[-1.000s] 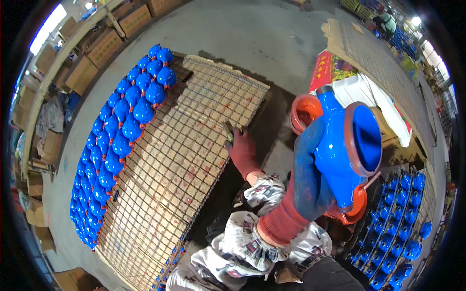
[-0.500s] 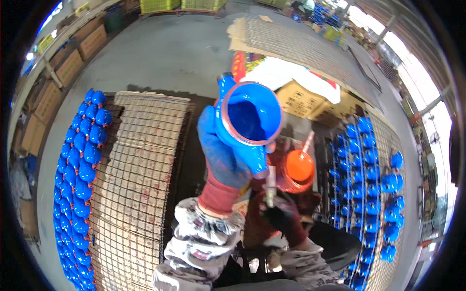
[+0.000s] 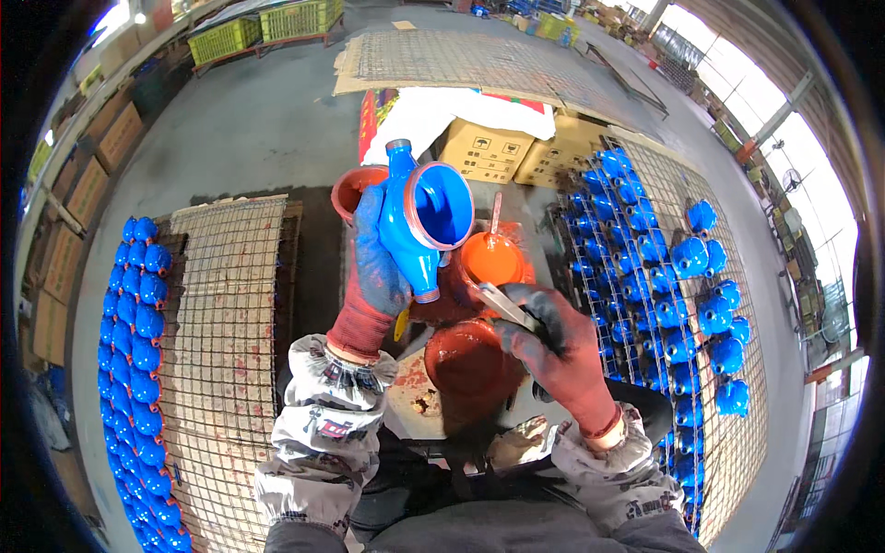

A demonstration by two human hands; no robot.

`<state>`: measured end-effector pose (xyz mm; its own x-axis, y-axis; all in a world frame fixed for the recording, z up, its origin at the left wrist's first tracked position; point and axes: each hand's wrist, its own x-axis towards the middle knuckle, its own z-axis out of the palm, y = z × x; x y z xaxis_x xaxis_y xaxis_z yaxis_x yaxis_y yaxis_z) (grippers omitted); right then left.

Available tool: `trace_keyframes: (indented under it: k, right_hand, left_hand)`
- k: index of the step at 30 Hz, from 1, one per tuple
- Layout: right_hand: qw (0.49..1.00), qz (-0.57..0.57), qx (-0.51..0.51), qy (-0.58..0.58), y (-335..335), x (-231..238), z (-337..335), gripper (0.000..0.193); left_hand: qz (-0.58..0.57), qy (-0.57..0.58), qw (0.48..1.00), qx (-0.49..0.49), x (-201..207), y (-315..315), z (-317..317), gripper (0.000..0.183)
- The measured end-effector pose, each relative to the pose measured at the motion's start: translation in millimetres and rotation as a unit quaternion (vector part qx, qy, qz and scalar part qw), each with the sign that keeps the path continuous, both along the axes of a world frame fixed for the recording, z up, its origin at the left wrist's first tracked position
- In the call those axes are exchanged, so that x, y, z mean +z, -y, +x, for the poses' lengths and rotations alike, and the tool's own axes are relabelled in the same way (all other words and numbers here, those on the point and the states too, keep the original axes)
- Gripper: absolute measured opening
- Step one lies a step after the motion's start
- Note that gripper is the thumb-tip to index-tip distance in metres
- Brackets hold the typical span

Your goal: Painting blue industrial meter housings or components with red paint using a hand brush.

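Note:
My left hand, in a red glove with a blue-stained palm, grips a glossy blue water-meter body. Its wide round mouth faces up and to the right, its rim is reddish, and a pipe end sticks out at top and bottom. A pale flat stick is pinched in the fingers of my gloved right hand, just right of the lower pipe end and apart from it. Beyond that stick stands a pot of orange paint with a handle leaning out. Below lies a dark red round container.
On the left rack, several blue bodies stand in rows. The right rack carries several more. Cardboard boxes and a white sheet lie ahead. Another red pot is behind my left hand.
The blue body now appears farther left and smaller, its mouth turned more to the right. My right hand has come up with the stick, now tilted. The whole view has shifted.

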<state>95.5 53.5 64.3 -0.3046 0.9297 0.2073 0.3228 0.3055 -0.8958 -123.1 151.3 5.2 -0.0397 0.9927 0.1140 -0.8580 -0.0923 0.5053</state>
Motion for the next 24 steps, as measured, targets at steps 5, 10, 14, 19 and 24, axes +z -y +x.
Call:
trace_keyframes:
  k: [5,10,14,19,24]
  right_hand:
    - [0.995,0.049,0.009,0.087,-15.4,0.5,-9.6,0.032]
    - [0.999,-0.041,0.002,0.011,-22.7,-9.3,-16.5,0.030]
    - [0.999,-0.032,-0.014,0.023,-27.5,-11.0,-16.5,0.030]
    - [0.992,0.086,-0.012,0.091,-33.7,-12.1,-17.4,0.029]
    - [0.988,0.053,-0.045,0.137,-36.2,-14.4,-17.4,0.030]
  left_hand:
    - [0.021,-0.033,0.999,0.018,-1.2,6.7,7.4,0.050]
    - [0.081,-0.229,0.968,0.059,-3.4,8.3,5.1,0.044]
    - [0.033,-0.102,0.994,-0.005,-5.7,6.2,7.3,0.044]
    - [0.021,-0.129,0.991,0.015,-5.9,4.5,11.3,0.044]
    - [0.039,-0.270,0.962,0.025,-13.2,9.0,8.4,0.045]
